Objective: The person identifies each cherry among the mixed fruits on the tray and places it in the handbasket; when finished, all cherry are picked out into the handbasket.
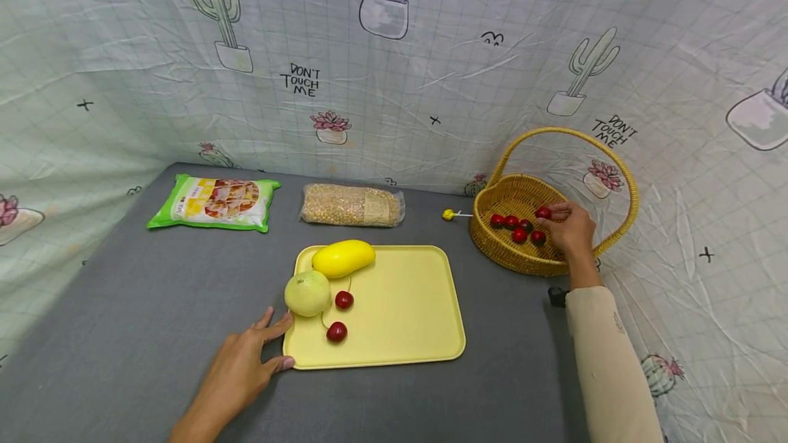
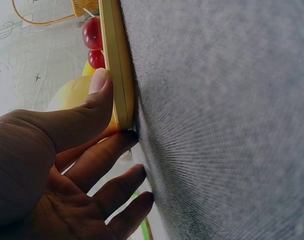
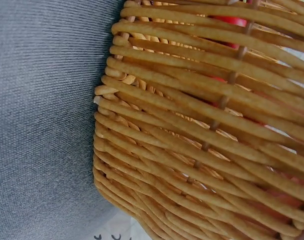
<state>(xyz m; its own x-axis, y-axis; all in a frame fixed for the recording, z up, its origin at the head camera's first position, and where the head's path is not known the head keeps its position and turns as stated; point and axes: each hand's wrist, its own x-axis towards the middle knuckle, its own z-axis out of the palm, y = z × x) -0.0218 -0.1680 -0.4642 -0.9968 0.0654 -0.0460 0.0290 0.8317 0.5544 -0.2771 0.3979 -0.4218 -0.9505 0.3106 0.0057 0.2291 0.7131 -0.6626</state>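
Observation:
My right hand (image 1: 574, 227) reaches into the wicker basket (image 1: 523, 266) and pinches a dark red cherry (image 1: 543, 212) between thumb and fingertips. Several more cherries (image 1: 520, 235) lie in the basket below it. In the right wrist view the basket's woven side (image 3: 192, 135) hides the hand's fingers. My left hand (image 1: 237, 364) touches the left edge of the yellow tray (image 1: 406, 306) near its front corner, fingers spread, thumb on the rim. On the tray lie a yellow mango (image 1: 343, 259), a round pale green fruit (image 1: 308, 294) and two stemmed cherries (image 1: 336, 332).
Behind the tray lie a green-and-white food packet (image 1: 215, 204) and a clear bag of grains (image 1: 351, 205). A yellow lollipop (image 1: 448, 215) lies beside the basket, whose tall handle (image 1: 557, 130) arches over it. A printed cloth (image 1: 394, 87) hangs behind the grey table (image 1: 154, 306).

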